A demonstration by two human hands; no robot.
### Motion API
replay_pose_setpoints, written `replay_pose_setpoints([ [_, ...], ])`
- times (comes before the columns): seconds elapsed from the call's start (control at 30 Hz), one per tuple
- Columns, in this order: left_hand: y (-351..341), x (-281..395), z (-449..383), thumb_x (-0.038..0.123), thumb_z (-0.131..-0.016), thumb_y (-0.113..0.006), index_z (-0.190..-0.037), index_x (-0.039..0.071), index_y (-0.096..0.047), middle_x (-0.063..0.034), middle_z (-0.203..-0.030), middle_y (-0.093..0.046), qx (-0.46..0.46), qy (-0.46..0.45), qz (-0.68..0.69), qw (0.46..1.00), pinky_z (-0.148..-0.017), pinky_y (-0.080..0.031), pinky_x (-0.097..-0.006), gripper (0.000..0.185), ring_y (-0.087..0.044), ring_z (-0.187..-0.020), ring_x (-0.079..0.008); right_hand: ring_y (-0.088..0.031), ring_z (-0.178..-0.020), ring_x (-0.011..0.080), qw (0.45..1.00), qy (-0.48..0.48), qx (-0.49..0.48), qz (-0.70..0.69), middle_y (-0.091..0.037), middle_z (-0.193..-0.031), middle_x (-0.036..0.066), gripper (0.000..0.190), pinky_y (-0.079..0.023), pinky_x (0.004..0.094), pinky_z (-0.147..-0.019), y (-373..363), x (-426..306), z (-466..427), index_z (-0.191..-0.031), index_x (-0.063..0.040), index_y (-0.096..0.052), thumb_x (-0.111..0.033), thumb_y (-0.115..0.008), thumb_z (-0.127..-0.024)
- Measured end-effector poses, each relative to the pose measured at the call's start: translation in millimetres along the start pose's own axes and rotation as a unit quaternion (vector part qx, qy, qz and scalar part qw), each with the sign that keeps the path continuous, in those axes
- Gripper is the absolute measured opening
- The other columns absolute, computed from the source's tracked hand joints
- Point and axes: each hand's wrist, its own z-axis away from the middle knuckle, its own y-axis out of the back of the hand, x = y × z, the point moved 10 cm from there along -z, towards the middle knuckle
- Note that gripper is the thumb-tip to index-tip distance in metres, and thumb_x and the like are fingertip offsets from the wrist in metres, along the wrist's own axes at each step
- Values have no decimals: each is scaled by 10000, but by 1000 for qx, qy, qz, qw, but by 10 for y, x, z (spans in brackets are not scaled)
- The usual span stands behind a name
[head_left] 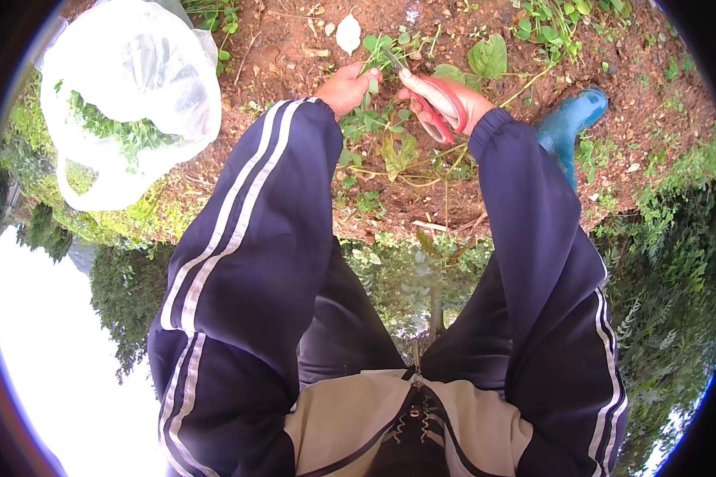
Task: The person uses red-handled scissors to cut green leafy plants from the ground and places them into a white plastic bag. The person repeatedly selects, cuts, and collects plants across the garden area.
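My left hand [347, 91] pinches a small bunch of green leafy stems [383, 50] just above the soil. In my right hand [444, 98] is a pair of red-handled scissors [434, 122], their metal blades pointing at those stems. Whether the blades touch the stems I cannot tell. Below both hands, low green plants [364, 122] and a yellowing leaf [398, 154] grow along trailing vines. A white plastic bag [200, 113] stands to the left of my left hand, with cut greens [122, 132] showing inside it.
Reddish-brown soil [286, 137] with scattered debris lies around me. A blue rubber boot [564, 125] is planted at the right. A broad green leaf [488, 56] and a pale dry leaf [348, 34] lie beyond my hands. Clumps of greens [552, 27] grow at the far right.
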Motion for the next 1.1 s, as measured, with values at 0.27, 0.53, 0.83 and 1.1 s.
replay_pose_setpoints([
  [0.27, 176, -271, -31, 417, -917, -531, -1057, 77, -566, -16, -831, -573, 62, -126, -42, 989, -587, -449, -267, 370, -510, -697, -100, -467, -409, 32, 996, -36, -19, -84, -521, -618, -31, 464, -364, 171, -349, 73, 220, 399, -1048, 13, -558, -406, -624, -861],
  [0.53, -128, -475, 115, 328, -951, -499, -1054, 106, -637, 3, -837, -579, -17, 57, -79, 995, -615, -446, -271, 282, -501, -701, -102, -483, -477, 39, 995, -88, -23, -49, -523, -657, -27, 694, -384, 178, -416, 12, 783, 300, -1063, 23, -552, -611, -599, -784],
  [0.83, 117, -456, 150, 288, -943, -523, -1019, 71, -609, 1, -868, -603, 62, 1, -28, 998, -647, -451, -280, 246, -522, -728, -101, -470, -409, 62, 999, -27, -1, -45, -510, -580, -13, 580, -358, 223, -354, 2, 486, 248, -962, 24, -586, -527, -651, -794],
  [1.1, -197, -593, 325, 629, -696, -691, -995, -44, -647, -115, -892, -638, 112, 86, -36, 989, -770, -447, -338, 738, -565, -821, -178, -447, -406, 52, 989, -144, 19, -3, -503, -606, -25, 572, -330, 220, -339, 77, 987, 534, -958, -25, -580, -565, -644, -780],
])
